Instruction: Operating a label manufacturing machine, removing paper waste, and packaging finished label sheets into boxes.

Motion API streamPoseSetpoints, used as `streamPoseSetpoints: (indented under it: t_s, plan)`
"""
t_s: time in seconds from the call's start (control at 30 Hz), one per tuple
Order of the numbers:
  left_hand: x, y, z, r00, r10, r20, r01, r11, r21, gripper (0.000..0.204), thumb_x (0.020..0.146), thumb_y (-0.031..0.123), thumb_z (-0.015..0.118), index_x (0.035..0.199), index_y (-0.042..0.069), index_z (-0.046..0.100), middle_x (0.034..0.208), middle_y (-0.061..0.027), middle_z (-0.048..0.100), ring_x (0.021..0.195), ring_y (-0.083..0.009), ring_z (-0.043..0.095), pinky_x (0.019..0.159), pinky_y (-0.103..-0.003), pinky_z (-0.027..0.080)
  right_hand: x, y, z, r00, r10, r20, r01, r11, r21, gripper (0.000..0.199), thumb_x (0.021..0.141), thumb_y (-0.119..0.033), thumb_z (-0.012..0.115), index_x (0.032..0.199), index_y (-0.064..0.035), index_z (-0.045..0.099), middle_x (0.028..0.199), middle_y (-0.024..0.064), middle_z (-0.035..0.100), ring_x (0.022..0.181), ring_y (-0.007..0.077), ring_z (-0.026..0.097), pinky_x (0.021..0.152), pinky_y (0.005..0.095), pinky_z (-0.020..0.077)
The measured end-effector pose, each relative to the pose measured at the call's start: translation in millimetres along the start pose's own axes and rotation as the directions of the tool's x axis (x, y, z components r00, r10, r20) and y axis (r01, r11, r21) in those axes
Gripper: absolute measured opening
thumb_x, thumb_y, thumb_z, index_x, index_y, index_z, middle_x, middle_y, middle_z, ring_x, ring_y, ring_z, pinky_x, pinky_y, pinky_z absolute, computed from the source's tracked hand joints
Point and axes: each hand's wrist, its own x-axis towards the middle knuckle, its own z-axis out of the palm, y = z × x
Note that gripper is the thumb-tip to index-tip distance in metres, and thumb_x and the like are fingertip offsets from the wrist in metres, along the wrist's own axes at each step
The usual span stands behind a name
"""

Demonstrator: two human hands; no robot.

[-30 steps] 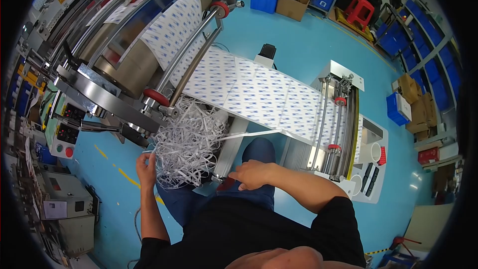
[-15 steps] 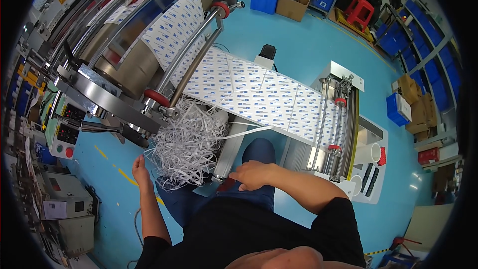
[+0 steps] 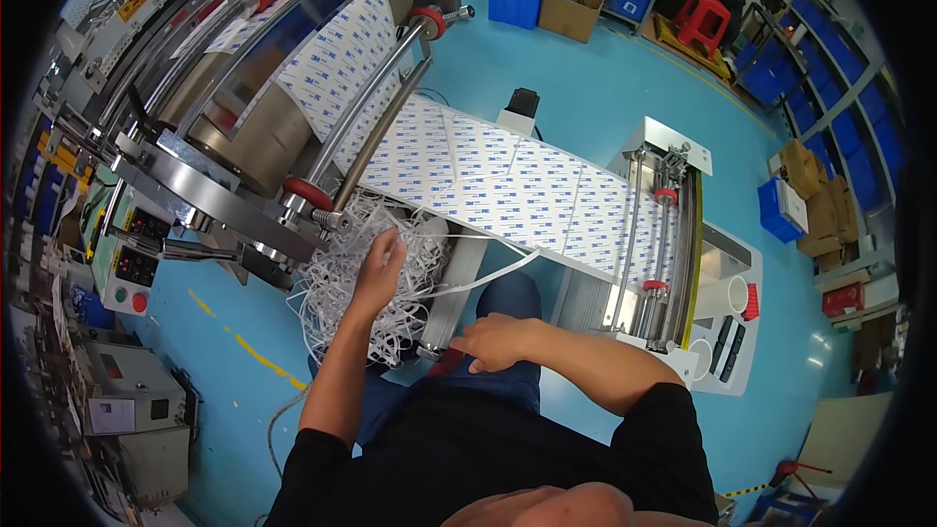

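My left hand [image 3: 379, 271] reaches over a large tangled heap of thin white paper strips [image 3: 337, 307], touching or just above it. Its fingers point away from me with the thumb somewhat apart, and I make out nothing held in them. By my knee, my right hand [image 3: 493, 342] rests with loosely bent fingers near the end of a grey metal bar [image 3: 459, 283], holding nothing I can see. A narrow white strip [image 3: 488, 276] runs from the edge of a printed white sheet web [image 3: 488, 181] down to the heap.
At the upper left stands a machine with a big metal roller [image 3: 244, 127] and red-collared rods. The web runs right to a second roller frame [image 3: 649, 244]. White cups [image 3: 722, 298] sit beyond it. Blue bins [image 3: 517, 0], a cardboard box [image 3: 569, 18] and shelves line the room.
My left hand has swung right and away from me, from beside the heap to over it. A second thin strip now stretches from the web to the heap. My right hand stays put.
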Motion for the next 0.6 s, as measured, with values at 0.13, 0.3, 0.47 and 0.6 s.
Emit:
streamPoseSetpoints:
  t_s: [0.13,0.3,0.47,0.6]
  plan:
    - [12,19,8,0.932,-0.180,0.314,0.305,0.856,-0.417,0.038,0.100,0.032,0.044,0.103,-0.002,0.060,0.084,-0.0024,0.062,0.079,-0.0185,0.059,0.076,-0.032,0.046,0,7,2,0.998,0.025,0.051,-0.025,1.000,-0.001,0.055,0.088,-0.035,0.062,0.131,-0.0070,0.045,0.110,0.0174,0.059,0.106,0.0354,0.056,0.087,0.0440,0.0455]
    - [-1,69,-2,0.991,0.023,0.135,-0.025,1.000,0.014,0.027,0.095,0.025,0.052,0.085,0.001,0.060,0.072,-0.0055,0.059,0.068,-0.0219,0.055,0.064,-0.035,0.042,5,7,0,0.998,0.030,0.059,-0.029,1.000,-0.003,0.054,0.087,-0.036,0.062,0.131,-0.0075,0.046,0.109,0.0177,0.059,0.106,0.0353,0.056,0.087,0.0439,0.0456]
    - [-3,43,-24,0.897,0.440,0.052,-0.424,0.818,0.389,0.015,0.087,0.014,0.059,0.077,0.003,0.060,0.073,-0.0153,0.059,0.069,-0.0368,0.055,0.065,-0.042,0.042,16,6,-5,0.997,0.027,0.068,-0.027,1.000,0.001,0.055,0.087,-0.036,0.062,0.131,-0.0074,0.045,0.109,0.0175,0.059,0.106,0.0352,0.057,0.087,0.0437,0.0457]
    - [8,1,-76,0.945,0.321,0.064,-0.319,0.858,0.403,0.015,0.086,0.015,0.060,0.079,0.002,0.060,0.075,-0.0147,0.059,0.071,-0.0355,0.056,0.067,-0.042,0.043,57,2,-25,0.998,0.031,0.050,-0.031,1.000,-0.005,0.055,0.088,-0.036,0.061,0.131,-0.0068,0.045,0.110,0.0173,0.058,0.106,0.0351,0.056,0.087,0.0436,0.0458]
